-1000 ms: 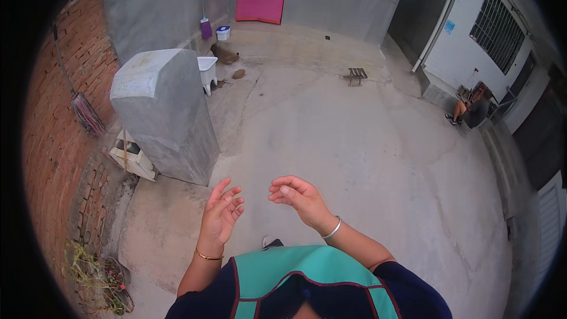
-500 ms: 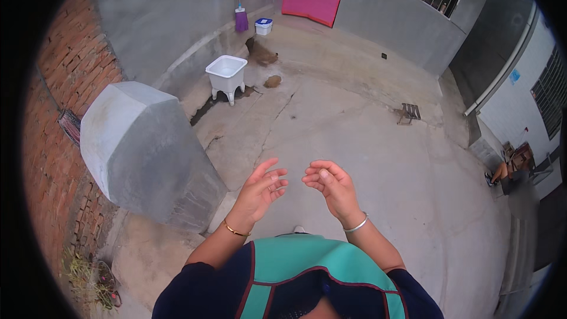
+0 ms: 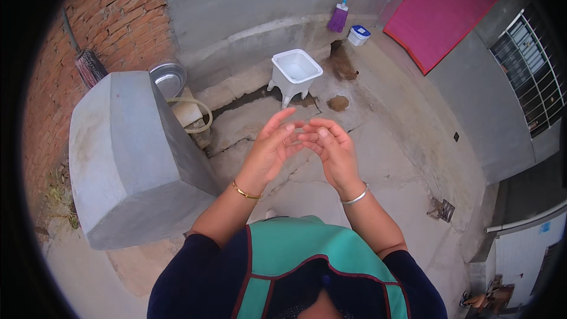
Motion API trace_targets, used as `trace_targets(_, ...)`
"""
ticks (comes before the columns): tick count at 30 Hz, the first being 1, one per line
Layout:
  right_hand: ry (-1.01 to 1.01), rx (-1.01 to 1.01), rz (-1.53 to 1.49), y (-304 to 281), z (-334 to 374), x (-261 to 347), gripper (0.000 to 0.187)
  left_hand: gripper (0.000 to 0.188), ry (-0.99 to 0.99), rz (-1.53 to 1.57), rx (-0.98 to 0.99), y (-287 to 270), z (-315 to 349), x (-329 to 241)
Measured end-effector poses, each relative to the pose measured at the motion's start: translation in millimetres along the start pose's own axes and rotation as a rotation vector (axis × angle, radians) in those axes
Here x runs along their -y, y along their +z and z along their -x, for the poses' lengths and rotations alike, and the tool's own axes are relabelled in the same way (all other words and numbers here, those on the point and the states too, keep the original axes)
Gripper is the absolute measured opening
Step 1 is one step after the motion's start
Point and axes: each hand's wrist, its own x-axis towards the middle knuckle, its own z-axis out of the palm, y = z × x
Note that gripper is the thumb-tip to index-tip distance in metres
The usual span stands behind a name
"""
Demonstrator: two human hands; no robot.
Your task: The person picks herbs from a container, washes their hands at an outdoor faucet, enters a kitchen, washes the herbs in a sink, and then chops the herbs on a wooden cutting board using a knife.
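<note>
My left hand (image 3: 269,153) is raised in front of me, with a gold-coloured bracelet on its wrist. Its fingers are loosely bent and apart, and I see nothing in them. Facing it, my right hand (image 3: 335,156) wears a silver-coloured bangle; its fingers are half curled around empty air. The fingertips of both hands meet or overlap; whether they touch, I cannot tell. Beyond them a white square basin on legs (image 3: 295,75) stands on the concrete, out of reach of the fingers.
A large grey concrete block (image 3: 136,159) is close on my left. Behind it are a metal bowl (image 3: 168,78) and a pale hose (image 3: 208,119). A purple mop (image 3: 338,19) and a lidded bucket (image 3: 358,35) stand by the wall. A small stool (image 3: 440,210) is to the right.
My view has turned left, so the basin and block sit differently and the bowl and hose now show. My hands have come closer together.
</note>
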Motion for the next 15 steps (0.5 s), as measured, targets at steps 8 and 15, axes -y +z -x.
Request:
trace_targets(8,-0.001,0.182,-0.008,-14.6,-249.7,-18.5,0.028,0.041,0.242,-0.045,-0.141,-64.4,-182.6,-81.9)
trace_targets(15,0.337,0.527,-0.070,61.8,-458.4,-105.4,0.028,0.039,0.514,-0.036,-0.519,-189.1,-245.8,-183.3)
